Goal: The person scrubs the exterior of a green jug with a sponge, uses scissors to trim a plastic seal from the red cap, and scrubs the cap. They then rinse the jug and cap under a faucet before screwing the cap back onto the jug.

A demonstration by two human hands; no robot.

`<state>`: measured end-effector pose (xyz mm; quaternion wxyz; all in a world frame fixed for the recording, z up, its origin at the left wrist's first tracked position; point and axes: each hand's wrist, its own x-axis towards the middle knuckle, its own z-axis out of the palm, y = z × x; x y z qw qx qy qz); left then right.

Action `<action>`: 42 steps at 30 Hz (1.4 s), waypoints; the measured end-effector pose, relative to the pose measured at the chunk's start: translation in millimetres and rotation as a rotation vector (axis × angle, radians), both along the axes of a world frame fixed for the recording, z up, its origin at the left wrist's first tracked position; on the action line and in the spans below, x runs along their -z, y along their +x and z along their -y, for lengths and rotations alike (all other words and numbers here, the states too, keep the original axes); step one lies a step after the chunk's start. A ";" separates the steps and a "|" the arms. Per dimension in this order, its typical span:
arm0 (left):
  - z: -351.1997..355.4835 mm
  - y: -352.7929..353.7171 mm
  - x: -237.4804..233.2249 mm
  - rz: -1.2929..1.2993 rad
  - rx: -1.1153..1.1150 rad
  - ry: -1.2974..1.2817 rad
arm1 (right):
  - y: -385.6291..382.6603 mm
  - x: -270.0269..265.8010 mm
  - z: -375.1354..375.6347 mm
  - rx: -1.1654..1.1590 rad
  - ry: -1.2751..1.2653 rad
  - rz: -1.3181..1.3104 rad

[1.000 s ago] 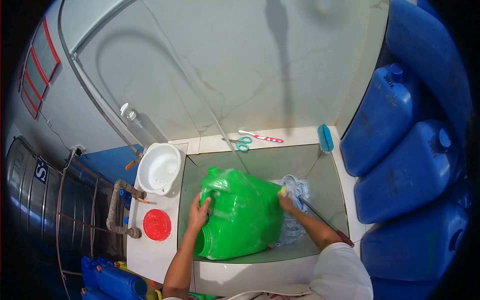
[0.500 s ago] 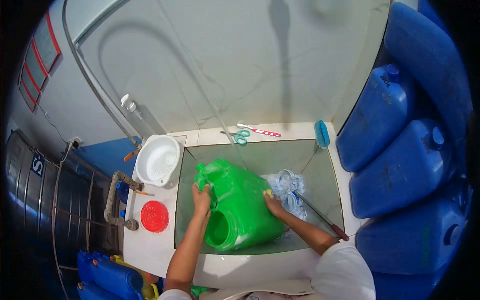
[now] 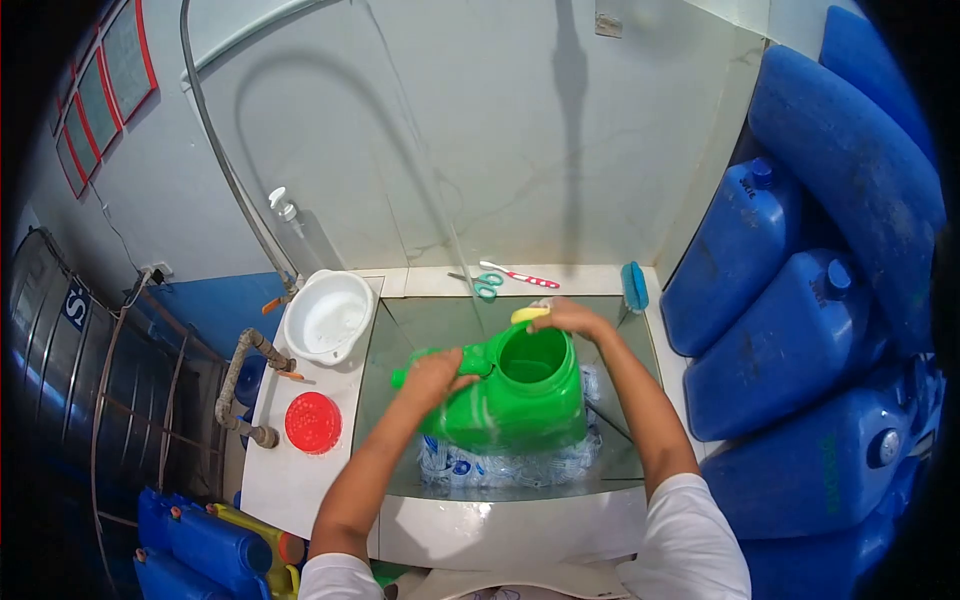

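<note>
A green plastic jerrycan [image 3: 470, 415] is held over the sink basin [image 3: 400, 330], its wide round mouth turned up toward me. My left hand [image 3: 435, 378] is closed around its handle, left of the mouth. By the far rim of the mouth, my right hand [image 3: 570, 318] grips a yellow sponge [image 3: 529, 314]. Below the jerrycan, clear plastic pieces with blue print [image 3: 470, 468] lie in the basin. Part of a dark rod [image 3: 608, 420] shows to the right of the jerrycan.
Scissors [image 3: 484, 285], a red-and-white toothbrush [image 3: 520, 275] and a blue brush [image 3: 634, 287] lie along the back ledge. To the left are a white basin [image 3: 328, 318] and a red lid [image 3: 313, 423]. Several blue jerrycans [image 3: 770, 340] line the right side.
The green jerrycan has been turned, its mouth swinging from lower left to upper right. My right hand went from its right side up to the far rim with the sponge. My left hand shifted right.
</note>
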<state>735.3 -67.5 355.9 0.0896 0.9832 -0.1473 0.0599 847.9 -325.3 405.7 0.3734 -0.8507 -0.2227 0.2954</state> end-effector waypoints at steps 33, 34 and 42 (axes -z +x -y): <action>119.7 -218.2 -81.5 -0.022 0.449 0.063 | -228.4 73.3 35.6 -0.075 -0.213 -0.109; 118.6 -226.5 -83.9 0.003 0.433 0.047 | -233.4 78.3 32.1 -0.055 -0.193 -0.079; 71.6 -282.8 -112.3 0.162 0.480 -0.048 | -246.4 64.4 13.7 0.036 -0.408 0.369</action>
